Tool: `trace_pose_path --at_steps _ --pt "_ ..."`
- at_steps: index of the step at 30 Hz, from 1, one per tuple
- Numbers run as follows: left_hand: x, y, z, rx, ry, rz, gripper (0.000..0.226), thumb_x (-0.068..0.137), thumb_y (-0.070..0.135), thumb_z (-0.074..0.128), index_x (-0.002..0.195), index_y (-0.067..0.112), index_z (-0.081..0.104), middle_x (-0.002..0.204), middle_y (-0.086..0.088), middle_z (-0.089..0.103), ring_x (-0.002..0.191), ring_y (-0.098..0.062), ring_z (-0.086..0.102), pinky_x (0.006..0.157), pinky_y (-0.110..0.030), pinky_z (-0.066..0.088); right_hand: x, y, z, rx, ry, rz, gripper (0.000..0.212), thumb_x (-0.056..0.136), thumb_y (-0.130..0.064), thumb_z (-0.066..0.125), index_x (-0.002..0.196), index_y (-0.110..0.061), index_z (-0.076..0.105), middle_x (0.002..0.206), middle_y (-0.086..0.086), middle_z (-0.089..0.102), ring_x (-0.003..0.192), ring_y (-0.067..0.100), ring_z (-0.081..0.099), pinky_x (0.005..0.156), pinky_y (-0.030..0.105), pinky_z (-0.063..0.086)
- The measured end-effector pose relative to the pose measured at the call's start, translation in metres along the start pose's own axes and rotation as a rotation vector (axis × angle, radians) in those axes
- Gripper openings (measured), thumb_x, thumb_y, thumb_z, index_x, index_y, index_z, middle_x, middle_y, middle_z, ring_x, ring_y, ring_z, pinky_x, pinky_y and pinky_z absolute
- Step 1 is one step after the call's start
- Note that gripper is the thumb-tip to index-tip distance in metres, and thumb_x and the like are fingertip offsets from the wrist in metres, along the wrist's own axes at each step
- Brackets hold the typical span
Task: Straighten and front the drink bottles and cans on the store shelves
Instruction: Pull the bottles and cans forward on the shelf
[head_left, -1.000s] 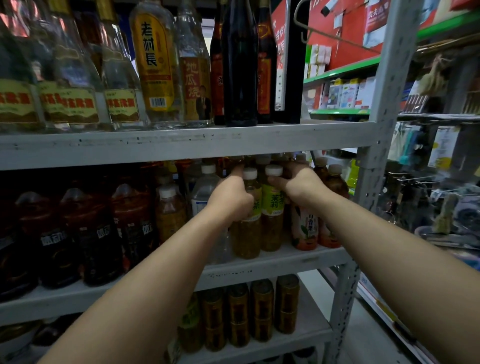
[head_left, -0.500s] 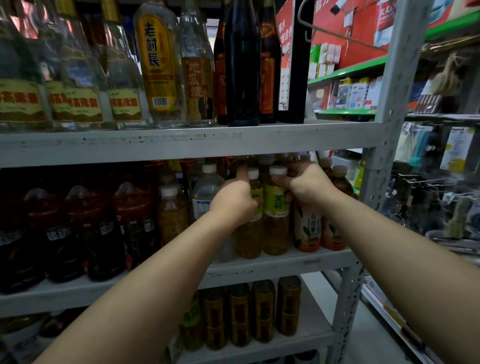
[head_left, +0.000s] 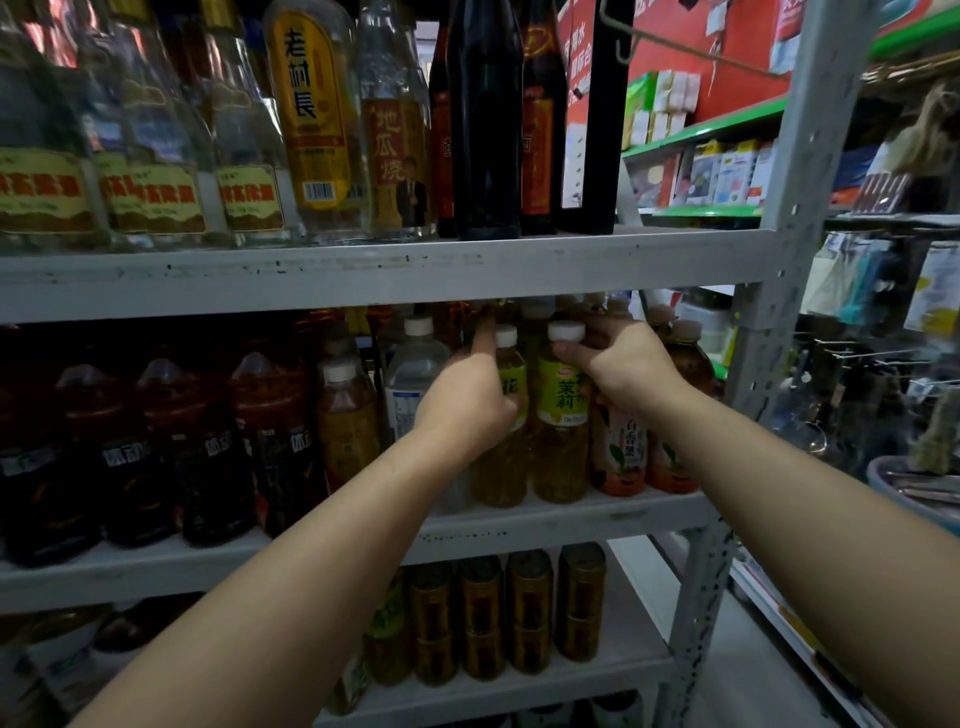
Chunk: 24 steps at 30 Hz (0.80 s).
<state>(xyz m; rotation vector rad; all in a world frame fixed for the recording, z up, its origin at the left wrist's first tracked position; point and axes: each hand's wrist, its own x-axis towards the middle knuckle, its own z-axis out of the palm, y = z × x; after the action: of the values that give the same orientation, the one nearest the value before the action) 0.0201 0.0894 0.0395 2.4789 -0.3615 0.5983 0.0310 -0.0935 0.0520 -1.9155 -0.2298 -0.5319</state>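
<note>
Two tea bottles (head_left: 561, 415), left grip (head_left: 462, 405) covering one label

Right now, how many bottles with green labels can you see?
2. The left bottle is in the left hand; the right bottle stands beside it, the right hand gripping its neck. More may hide behind.

The left hand (head_left: 462, 405) and right hand (head_left: 628, 369) are bare. Both forearms (head_left: 332, 561) are bare too, smooth and slender, uncovered all the way to the picture's lower edge. Nails are too blurred to tell.
</note>
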Motion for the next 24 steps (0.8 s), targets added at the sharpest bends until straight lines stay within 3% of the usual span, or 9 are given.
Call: trace_pose_path --at_steps 3,5,9,13,15,18,20,22,24 --pt "-0.008 -0.003 -0.003 -0.057 0.009 0.012 0.101 0.080 0.026 0.070 0.148 0.038 -0.004 0.120 -0.009 0.058 0.090 -0.023 0.063 0.075 -0.040 0.057 -0.003 0.004 0.002 0.046 -0.005 0.019 0.032 0.082 -0.027 0.071 0.114 -0.024 0.064 0.104 -0.004 0.070 0.091 0.012 0.066 0.071 0.031 0.054" --pt "-0.016 -0.007 -0.007 -0.097 0.027 0.045 0.101 0.079 0.026 0.070 0.148 0.038 -0.003 0.116 -0.006 0.061 0.088 -0.019 0.064 0.075 -0.039 0.058 -0.012 0.009 0.003 -0.035 0.059 -0.010 0.041 0.083 -0.031 0.069 0.122 -0.024 0.060 0.113 -0.010 0.065 0.103 0.009 0.061 0.085 0.029 0.051" --pt "-0.044 -0.022 -0.007 -0.202 0.142 0.172 0.085 0.081 0.026 0.069 0.148 0.031 0.017 0.123 0.003 0.056 0.098 -0.010 0.059 0.084 -0.030 0.054 -0.067 0.032 0.015 -0.176 0.448 -0.279 0.033 0.086 -0.022 0.063 0.119 -0.018 0.061 0.105 -0.014 0.060 0.094 -0.013 0.053 0.079 0.003 0.041" --pt "-0.097 -0.051 0.011 -0.273 0.366 0.318 0.038 0.083 0.016 0.063 0.120 0.018 0.056 0.103 0.010 0.057 0.087 0.001 0.056 0.077 -0.014 0.048 -0.134 0.084 0.035 -0.209 0.591 -0.216 0.013 0.084 -0.014 0.059 0.095 -0.016 0.066 0.085 -0.007 0.059 0.078 -0.001 0.053 0.070 0.010 0.040" --pt "-0.134 -0.073 0.034 -0.320 0.434 0.308 0.016 0.081 0.011 0.060 0.096 0.014 0.062 0.089 0.008 0.057 0.081 -0.001 0.055 0.072 -0.014 0.045 -0.160 0.116 0.043 -0.226 0.531 -0.060 0.010 0.083 -0.011 0.061 0.082 -0.021 0.065 0.073 -0.009 0.059 0.070 0.010 0.055 0.061 0.016 0.039" --pt "-0.181 -0.101 0.076 -0.304 0.279 0.122 0.011 0.080 0.010 0.063 0.087 0.018 0.064 0.082 0.010 0.059 0.077 0.000 0.056 0.068 -0.017 0.047 -0.179 0.159 0.046 -0.272 0.329 0.223 0.020 0.084 -0.014 0.062 0.078 -0.033 0.060 0.073 -0.019 0.058 0.071 0.008 0.055 0.058 0.013 0.036" --pt "-0.197 -0.117 0.097 -0.270 0.147 -0.027 0.017 0.080 0.010 0.066 0.091 0.022 0.066 0.087 0.013 0.061 0.081 0.001 0.058 0.069 -0.011 0.045 -0.176 0.183 0.041 -0.294 0.169 0.321 0.011 0.088 -0.018 0.059 0.094 -0.026 0.063 0.094 -0.006 0.063 0.083 0.008 0.054 0.070 0.017 0.040" --pt "-0.199 -0.128 0.108 -0.201 0.091 -0.119 0.018 0.081 0.011 0.066 0.096 0.020 0.068 0.091 0.014 0.060 0.085 -0.005 0.060 0.069 -0.004 0.037 -0.163 0.202 0.034 -0.360 0.024 0.325 0.025 0.090 -0.018 0.056 0.114 -0.016 0.061 0.120 0.003 0.057 0.101 0.012 0.053 0.083 0.022 0.040" --pt "-0.196 -0.134 0.112 -0.113 0.056 -0.119 0.021 0.081 0.013 0.064 0.101 0.019 0.068 0.099 0.012 0.059 0.092 -0.008 0.059 0.075 -0.010 0.037 -0.144 0.209 0.030 -0.407 -0.110 0.336 0.039 0.090 -0.021 0.056 0.129 -0.016 0.052 0.135 0.003 0.048 0.119 0.019 0.048 0.088 0.024 0.038"
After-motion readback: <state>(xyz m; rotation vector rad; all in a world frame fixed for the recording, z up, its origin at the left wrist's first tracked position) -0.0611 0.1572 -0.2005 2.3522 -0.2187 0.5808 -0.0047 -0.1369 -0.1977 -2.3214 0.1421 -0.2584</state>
